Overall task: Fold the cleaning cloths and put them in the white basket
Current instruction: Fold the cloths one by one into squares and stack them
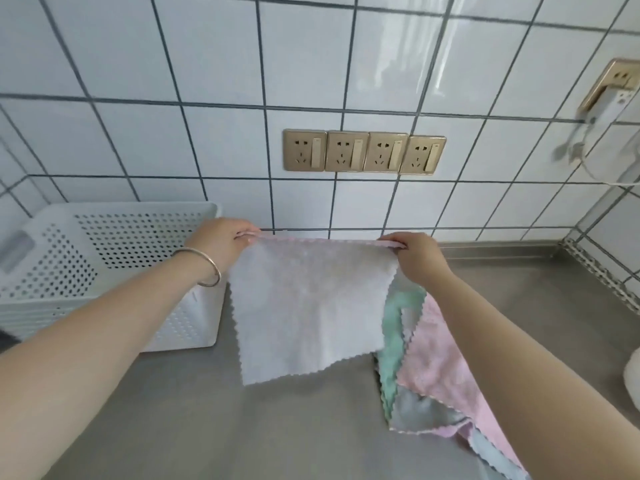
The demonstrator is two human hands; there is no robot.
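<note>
From over the person's shoulders: the left hand [221, 242] and the right hand [415, 258] each pinch a top corner of a pale, zigzag-edged cleaning cloth [308, 306], held up above the grey steel counter [207, 410]; a perforated white plastic basket [104, 265] stands at the left by the tiled wall; a heap of green, pink and blue cloths [433, 368] lies under the right forearm.
</note>
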